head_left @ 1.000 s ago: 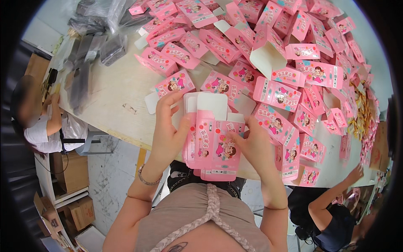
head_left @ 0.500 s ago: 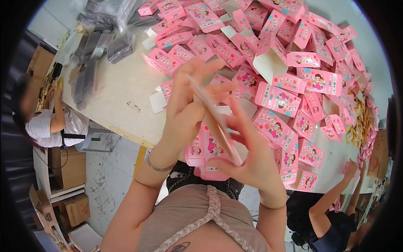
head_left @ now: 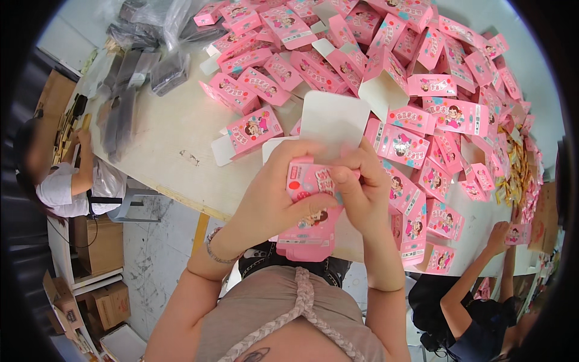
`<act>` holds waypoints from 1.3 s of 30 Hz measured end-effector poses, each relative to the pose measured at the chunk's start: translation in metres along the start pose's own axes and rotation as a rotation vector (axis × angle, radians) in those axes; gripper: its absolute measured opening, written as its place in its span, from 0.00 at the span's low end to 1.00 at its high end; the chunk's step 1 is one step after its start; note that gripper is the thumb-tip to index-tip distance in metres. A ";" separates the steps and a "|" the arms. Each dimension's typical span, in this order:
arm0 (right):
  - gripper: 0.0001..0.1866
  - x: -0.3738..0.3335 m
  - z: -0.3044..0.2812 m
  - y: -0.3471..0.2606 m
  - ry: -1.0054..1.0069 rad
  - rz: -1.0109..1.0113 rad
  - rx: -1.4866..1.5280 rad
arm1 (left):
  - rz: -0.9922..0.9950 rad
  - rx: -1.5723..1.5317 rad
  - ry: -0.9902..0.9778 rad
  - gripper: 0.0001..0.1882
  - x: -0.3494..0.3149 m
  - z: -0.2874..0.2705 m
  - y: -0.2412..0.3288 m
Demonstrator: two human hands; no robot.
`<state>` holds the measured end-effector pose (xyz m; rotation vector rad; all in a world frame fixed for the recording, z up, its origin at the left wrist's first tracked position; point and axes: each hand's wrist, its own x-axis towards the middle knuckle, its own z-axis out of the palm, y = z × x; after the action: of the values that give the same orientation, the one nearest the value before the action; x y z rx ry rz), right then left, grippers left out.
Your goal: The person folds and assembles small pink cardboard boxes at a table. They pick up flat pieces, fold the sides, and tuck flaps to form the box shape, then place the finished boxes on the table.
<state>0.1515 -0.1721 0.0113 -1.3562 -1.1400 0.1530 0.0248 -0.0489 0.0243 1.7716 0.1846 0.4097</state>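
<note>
Both my hands hold a pink printed carton (head_left: 303, 175) in front of me, at the table's near edge. A wide white flap (head_left: 335, 114) stands up from behind my fingers. My left hand (head_left: 271, 190) grips the carton's left side, its thumb lying across the printed face. My right hand (head_left: 365, 187) pinches the upper right side, thumb in front and fingers bent behind. Below the hands, more pink carton card (head_left: 306, 244) shows, apparently flat cartons; whether it touches the held one I cannot tell. A pink box (head_left: 253, 130) with an open white flap lies beyond my left hand.
A large heap of pink boxes (head_left: 398, 145) covers the table's middle and right. Dark plastic-wrapped packs (head_left: 123, 114) lie at far left, gold wrappers (head_left: 512, 175) at far right. One person (head_left: 66, 184) sits at left; another person's arm (head_left: 476, 280) reaches in at right.
The carton, seen edge-on before, now faces me with its white flap raised. My right hand's spread fingers have closed on it, and my left hand has come down.
</note>
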 end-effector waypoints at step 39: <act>0.29 -0.002 -0.028 -0.030 -0.346 0.135 -0.051 | 0.308 -0.049 0.074 0.19 0.001 0.003 -0.013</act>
<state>0.1550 -0.2016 0.0403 -1.4902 -1.3441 0.4738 0.0284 -0.0483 0.0114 1.7411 -0.0480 0.6965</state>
